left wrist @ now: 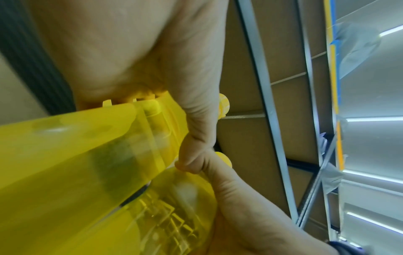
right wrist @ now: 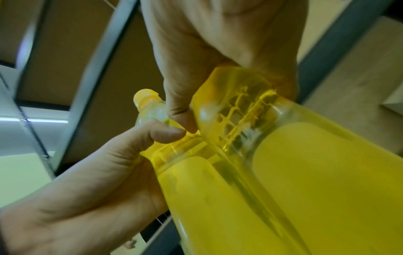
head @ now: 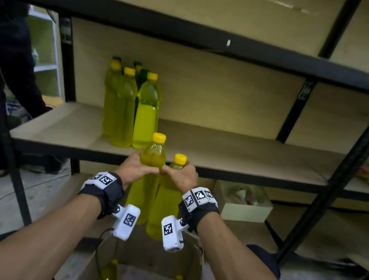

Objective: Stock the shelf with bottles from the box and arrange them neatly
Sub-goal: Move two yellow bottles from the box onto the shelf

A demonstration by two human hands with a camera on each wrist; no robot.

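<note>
Left hand [head: 133, 168] fingers clamped on yellow bottle [head: 144, 195], right hand [head: 183, 175] likewise (second bottle [head: 163, 208]), box [head: 140, 273] below holding more

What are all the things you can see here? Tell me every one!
bottles on shelf: at least five, yellow, clustered upright on the left of the middle board
held bottles: two, yellow with yellow caps, side by side in front of the shelf edge
bottles in box: two visible, yellow, near the box's left and right walls
box: one, brown cardboard, open, on the floor below the hands
shelf: one, black metal frame with tan boards
small white box: one, on the lowest board
left hand: grips the left, higher bottle
right hand: grips the right bottle
</note>
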